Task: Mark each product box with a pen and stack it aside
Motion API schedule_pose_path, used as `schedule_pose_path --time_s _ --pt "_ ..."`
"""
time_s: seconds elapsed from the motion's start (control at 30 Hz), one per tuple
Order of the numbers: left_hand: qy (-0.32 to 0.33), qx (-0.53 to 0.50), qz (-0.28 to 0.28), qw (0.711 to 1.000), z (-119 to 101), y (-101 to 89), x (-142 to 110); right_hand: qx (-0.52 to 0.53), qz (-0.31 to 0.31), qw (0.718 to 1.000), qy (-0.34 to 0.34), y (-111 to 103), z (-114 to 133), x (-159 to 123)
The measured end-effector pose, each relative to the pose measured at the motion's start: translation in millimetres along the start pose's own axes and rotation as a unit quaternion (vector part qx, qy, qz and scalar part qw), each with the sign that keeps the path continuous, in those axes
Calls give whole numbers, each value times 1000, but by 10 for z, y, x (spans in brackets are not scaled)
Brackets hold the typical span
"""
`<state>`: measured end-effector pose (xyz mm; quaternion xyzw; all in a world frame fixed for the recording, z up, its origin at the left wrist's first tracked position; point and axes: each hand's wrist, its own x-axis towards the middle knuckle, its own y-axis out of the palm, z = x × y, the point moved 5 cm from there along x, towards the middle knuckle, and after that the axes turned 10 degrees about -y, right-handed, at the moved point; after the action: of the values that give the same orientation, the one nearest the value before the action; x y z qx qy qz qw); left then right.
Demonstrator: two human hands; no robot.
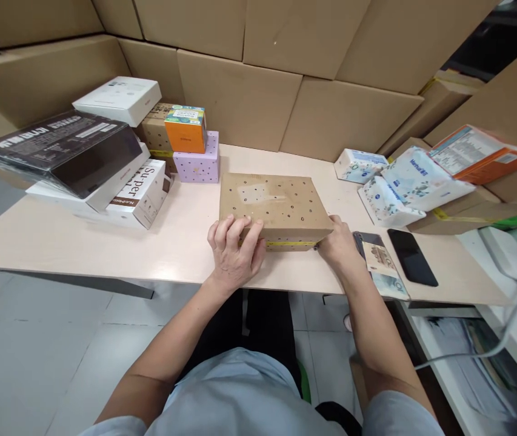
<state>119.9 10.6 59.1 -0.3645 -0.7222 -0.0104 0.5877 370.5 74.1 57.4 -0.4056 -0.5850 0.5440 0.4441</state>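
Note:
A brown cardboard box (280,203) with small dark marks and a pale tape patch lies in front of me, a strip of yellow tape (292,244) along its front side. My left hand (235,245) grips its front left edge, fingertips bent over the top and thumb against the front. At the front right corner, my right hand (337,242) is closed low beside the box. A small dark bit pokes out at its fingertips, but most of what it holds is hidden.
Stacked at the left are a black box (94,157), white boxes, an orange box (186,133) and a lilac box (197,160). Tissue packs (417,178), a phone (411,257) and banknotes (379,254) lie at the right. Cardboard walls (240,91) close off the back.

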Motion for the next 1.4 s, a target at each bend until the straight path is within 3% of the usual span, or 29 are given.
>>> schedule_pose_path --time_s 0.13,0.2,0.3,0.4,0.47,0.57,0.73,0.9,1.0,1.07,1.17,1.3,1.33,1.4 --pt "-1 -22 1 1000 15 14 -2 -1 0 1000 -17 25 -59 -67" --pt "11 -17 -13 1000 -3 0 8 -7 -38 999 8 -22 -150 -215" --pt "22 -13 -17 1000 -24 -9 19 -24 -92 985 145 -111 -397 -606" --pt "19 -7 -15 1000 -19 -5 15 -4 -35 953 300 -55 -662 -1030" --pt "15 2 -16 1000 -13 0 8 22 17 940 340 27 -765 -1200" --pt "11 13 -15 1000 -12 5 -1 36 42 936 347 106 -852 -1264" --pt "4 26 -10 1000 -14 2 1 37 30 933 356 143 -980 -1203" --pt "22 28 -26 999 -34 -27 12 62 -15 928 368 94 -1018 -1238" --pt "23 29 -25 999 -36 -28 11 159 -107 902 387 60 -987 -1332" --pt "17 31 -19 999 -27 -18 5 266 -221 851 395 16 -946 -1395" --pt "10 17 -12 1000 -11 -7 -4 448 -360 739 353 -82 -797 -1388" --pt "15 12 -18 1000 -10 -7 -7 660 -382 614 205 -307 -357 -1177" --pt "17 16 -18 1000 -14 -7 -4 714 -378 564 171 -354 -215 -1129" --pt "17 20 -14 1000 -22 -11 6 823 -345 434 121 -394 102 -1041"
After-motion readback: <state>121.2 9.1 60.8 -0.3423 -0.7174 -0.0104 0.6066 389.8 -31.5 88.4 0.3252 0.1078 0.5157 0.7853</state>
